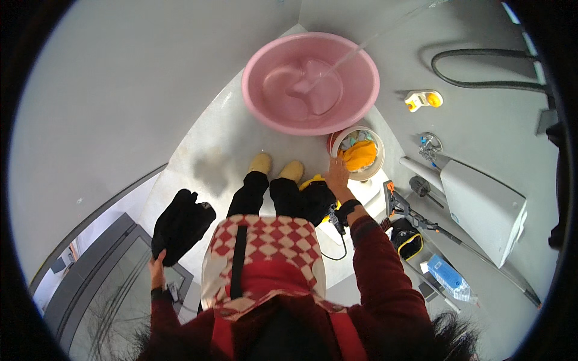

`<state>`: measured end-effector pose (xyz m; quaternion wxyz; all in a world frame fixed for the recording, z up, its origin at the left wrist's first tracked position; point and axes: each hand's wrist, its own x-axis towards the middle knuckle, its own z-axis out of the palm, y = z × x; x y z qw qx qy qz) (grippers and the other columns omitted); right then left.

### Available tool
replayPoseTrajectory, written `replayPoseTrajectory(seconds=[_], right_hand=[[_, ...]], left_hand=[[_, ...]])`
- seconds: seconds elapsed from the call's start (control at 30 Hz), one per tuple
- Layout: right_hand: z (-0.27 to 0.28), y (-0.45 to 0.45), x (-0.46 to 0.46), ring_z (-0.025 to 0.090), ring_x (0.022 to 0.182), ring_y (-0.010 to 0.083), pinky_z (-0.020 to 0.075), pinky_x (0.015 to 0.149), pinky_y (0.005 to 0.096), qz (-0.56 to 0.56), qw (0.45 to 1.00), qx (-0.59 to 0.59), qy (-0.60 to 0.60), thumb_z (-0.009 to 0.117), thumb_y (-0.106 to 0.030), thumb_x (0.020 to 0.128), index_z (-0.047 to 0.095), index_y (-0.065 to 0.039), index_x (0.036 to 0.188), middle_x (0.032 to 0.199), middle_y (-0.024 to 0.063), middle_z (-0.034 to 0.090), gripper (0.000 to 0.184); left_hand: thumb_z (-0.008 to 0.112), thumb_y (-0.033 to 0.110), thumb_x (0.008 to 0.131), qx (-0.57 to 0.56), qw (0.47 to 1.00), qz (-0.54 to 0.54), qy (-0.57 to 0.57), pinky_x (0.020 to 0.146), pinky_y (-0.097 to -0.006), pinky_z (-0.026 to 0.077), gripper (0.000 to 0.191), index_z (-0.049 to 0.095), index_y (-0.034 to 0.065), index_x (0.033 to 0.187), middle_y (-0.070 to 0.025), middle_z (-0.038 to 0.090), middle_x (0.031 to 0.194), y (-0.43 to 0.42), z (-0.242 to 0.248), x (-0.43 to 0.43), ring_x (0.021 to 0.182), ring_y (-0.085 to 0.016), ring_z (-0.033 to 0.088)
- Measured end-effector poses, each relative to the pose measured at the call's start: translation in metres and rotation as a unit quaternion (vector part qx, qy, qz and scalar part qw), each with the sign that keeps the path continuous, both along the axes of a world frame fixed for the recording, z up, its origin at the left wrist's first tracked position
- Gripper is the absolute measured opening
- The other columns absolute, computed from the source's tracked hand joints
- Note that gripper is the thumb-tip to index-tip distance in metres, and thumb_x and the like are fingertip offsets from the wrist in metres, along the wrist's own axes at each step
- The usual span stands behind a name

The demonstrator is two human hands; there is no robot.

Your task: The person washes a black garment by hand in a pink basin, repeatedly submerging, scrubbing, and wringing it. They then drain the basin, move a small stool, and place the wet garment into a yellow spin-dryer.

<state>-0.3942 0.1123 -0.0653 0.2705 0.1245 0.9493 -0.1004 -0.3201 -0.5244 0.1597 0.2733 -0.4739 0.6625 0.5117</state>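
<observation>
My left hand [157,271], at the lower left, grips the lower end of a black garment or cloth [183,228] that hangs above the floor. At the near left rim of a small white bin [380,158], my right hand [337,177] reaches down with its fingers by an orange cloth-like item [361,155]. Whether those fingers grip the item or the rim is unclear. Beyond the bin stands a large pink plastic basin [257,97] with some water in it. A thin stream of water [347,56] falls into it from the upper right.
Below my right hand lies a black and yellow object [316,198], partly hidden. Along the right wall are a mop-like tool [408,210], a white cistern-like box [483,212], a black hose [478,85] and a blue-labelled pack [447,273]. A glass door [117,280] stands at lower left.
</observation>
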Motion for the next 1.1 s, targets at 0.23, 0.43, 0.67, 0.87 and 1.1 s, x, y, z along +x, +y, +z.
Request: replayPoseTrajectory(seconds=[0.23,0.43,0.67,0.87,1.1], right_hand=[[-0.131,0.075,-0.097,0.048,0.104,0.0267,0.0367,0.090,0.0464,0.257,0.946,0.146,0.135,0.048,-0.019,0.084,0.055,-0.009,0.109,0.106,0.0098,0.055,0.028],[-0.206,0.097,-0.095,0.052,0.094,0.0214,0.0426,0.080,0.0412,0.308,0.940,0.146,-0.006,0.050,-0.019,0.081,0.059,-0.013,0.096,0.095,0.0048,0.059,0.019],[-0.187,0.020,-0.096,0.054,0.091,0.0216,0.0445,0.074,0.0367,0.299,0.947,0.039,0.110,0.051,-0.015,0.077,0.056,-0.010,0.093,0.092,0.0054,0.058,0.017],[-0.121,-0.139,-0.119,0.059,0.086,0.0294,0.0483,0.068,0.0420,0.096,0.975,-0.074,0.188,0.058,-0.010,0.068,0.052,-0.008,0.095,0.085,0.0099,0.059,0.029],[-0.027,-0.210,-0.115,0.061,0.083,0.0332,0.0488,0.067,0.0437,-0.073,0.992,-0.061,0.086,0.065,-0.016,0.070,0.048,-0.008,0.099,0.091,0.0134,0.061,0.035]], left_hand=[[0.060,0.040,0.084,-0.076,0.983,-0.092,-0.140,0.101,-0.0432,0.035,0.066,0.032,0.0111,0.137,-0.0098,0.039,0.135,-0.034,-0.040,0.046,0.121,-0.026,0.040],[0.073,0.043,0.073,-0.300,0.921,-0.105,-0.224,0.074,-0.0476,0.044,0.066,0.053,0.0067,0.124,-0.0155,0.056,0.116,-0.029,-0.076,0.063,0.105,-0.027,0.055],[0.064,0.051,0.076,-0.097,0.953,-0.193,-0.213,0.081,-0.0434,0.041,0.068,0.049,0.0072,0.127,-0.0097,0.055,0.119,-0.046,-0.103,0.039,0.103,-0.026,0.053],[0.066,0.030,0.079,0.009,0.985,-0.122,-0.121,0.090,-0.0410,0.039,0.062,0.044,0.0014,0.129,-0.0134,0.052,0.123,-0.087,-0.101,0.026,0.113,-0.026,0.049],[0.067,0.019,0.079,-0.002,0.997,-0.048,-0.061,0.090,-0.0318,0.038,0.055,0.048,-0.0048,0.125,-0.0132,0.056,0.118,-0.148,-0.071,0.016,0.106,-0.022,0.052]])
